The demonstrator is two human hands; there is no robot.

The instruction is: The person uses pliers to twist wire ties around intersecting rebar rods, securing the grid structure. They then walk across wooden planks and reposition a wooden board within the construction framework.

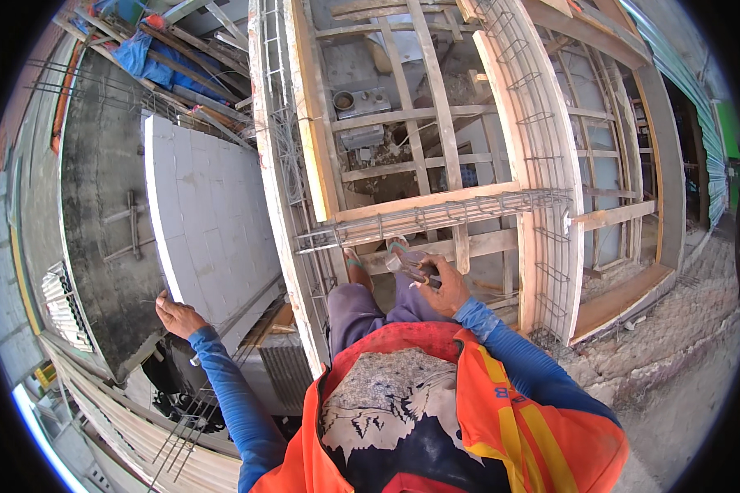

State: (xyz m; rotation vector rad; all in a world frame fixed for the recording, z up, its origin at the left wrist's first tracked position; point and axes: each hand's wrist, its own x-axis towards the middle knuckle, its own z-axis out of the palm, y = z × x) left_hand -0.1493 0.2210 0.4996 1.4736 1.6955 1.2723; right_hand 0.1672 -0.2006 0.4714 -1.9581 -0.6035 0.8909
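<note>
Partly, the right hand (446,289) hides the dark object (426,282) it holds.

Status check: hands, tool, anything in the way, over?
Right hand gripping a hand tool. Left hand by white wall near corner, grip unclear. Rebar cage crosses just ahead of legs.

The wall (214,214) is white, the vest (592,450) orange, yellow-striped.

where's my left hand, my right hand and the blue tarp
Left hand (182,317): head view, middle of the hand
Right hand (446,289): head view, middle of the hand
Tarp (140,59): head view, a crumpled part of the sheet
</note>
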